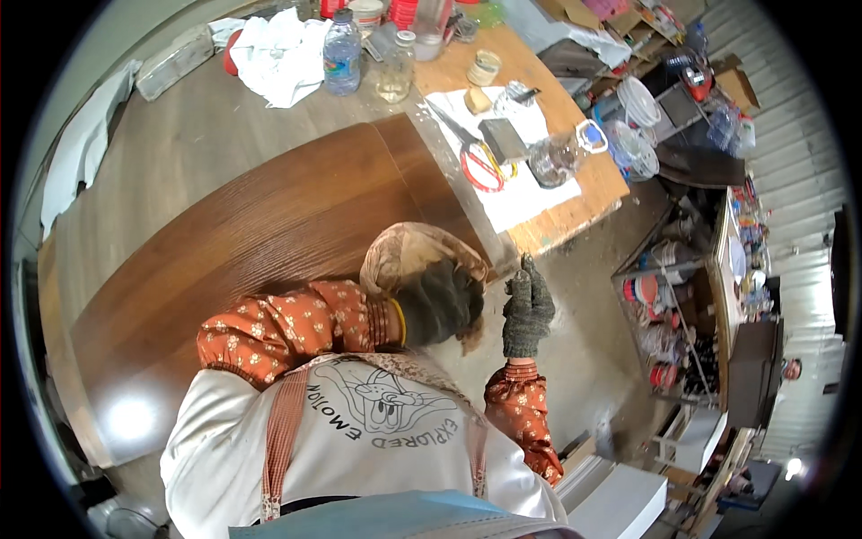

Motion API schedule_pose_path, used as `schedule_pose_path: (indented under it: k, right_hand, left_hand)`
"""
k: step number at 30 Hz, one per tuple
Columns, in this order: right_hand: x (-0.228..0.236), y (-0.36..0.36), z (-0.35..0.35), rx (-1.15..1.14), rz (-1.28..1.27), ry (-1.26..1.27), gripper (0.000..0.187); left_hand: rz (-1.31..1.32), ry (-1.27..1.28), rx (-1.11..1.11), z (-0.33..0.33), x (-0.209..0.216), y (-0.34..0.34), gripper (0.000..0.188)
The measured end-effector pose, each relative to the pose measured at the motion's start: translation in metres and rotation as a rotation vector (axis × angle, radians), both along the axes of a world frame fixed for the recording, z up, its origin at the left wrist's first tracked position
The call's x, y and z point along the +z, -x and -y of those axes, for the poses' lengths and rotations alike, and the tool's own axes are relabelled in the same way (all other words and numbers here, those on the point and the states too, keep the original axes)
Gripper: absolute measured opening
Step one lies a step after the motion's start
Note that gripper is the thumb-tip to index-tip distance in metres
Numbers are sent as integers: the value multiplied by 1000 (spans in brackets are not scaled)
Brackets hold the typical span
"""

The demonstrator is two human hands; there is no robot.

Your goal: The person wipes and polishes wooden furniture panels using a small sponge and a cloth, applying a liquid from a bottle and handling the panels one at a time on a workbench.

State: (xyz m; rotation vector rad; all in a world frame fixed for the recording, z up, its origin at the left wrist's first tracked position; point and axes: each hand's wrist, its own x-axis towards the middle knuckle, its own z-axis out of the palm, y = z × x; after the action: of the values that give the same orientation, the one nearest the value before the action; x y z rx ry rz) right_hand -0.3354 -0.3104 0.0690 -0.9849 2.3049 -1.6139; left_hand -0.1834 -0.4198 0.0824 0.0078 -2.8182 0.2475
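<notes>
A glossy brown wood-grain panel (pixel 242 207) lies across the worktable in front of me, its right end near the table edge. At that end my left hand (pixel 438 304), in a dark glove, is closed on a stained tan rag (pixel 409 249) that bunches over the panel's edge. Part of the rag hides beneath the hand, along with most of the fingertips. Just to the right, past the panel's end, my right hand (pixel 528 310) wears a grey knit glove. Its fingers stretch forward beside the table corner, with nothing visible in them.
Red-handled scissors (pixel 480 166), a dark block (pixel 503 141) and a clear jug (pixel 557 160) rest on white paper (pixel 539 193) at the far right. Behind the panel stand a water bottle (pixel 342 54), a glass jar (pixel 395 72) and white cloths (pixel 278 54). Cluttered shelves (pixel 673 296) line the right.
</notes>
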Motion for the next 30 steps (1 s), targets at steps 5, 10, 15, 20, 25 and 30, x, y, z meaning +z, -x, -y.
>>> schedule_pose_path:
  k: [5, 10, 15, 20, 25, 30]
  right_hand:
    - [29, 46, 65, 279, -140, -73, 33]
    - [48, 60, 120, 440, -183, -155, 28]
    - [31, 82, 149, 644, -322, -242, 31]
    - [19, 104, 167, 738, -533, -325, 38]
    - [7, 100, 193, 818, -807, 71, 47]
    - [16, 71, 228, 1005, -426, 81, 49]
  left_hand:
    - [51, -1953, 137, 7, -34, 29, 29]
    - [-304, -992, 96, 10, -35, 42, 26]
    - [-618, -1664, -144, 38, -1, 31, 19]
    - [-1329, -1437, -350, 45, 0, -14, 41]
    - [-1925, -1900, -156, -40, 13, -70, 52]
    - [-480, -520, 1715, -80, 38, -71, 42]
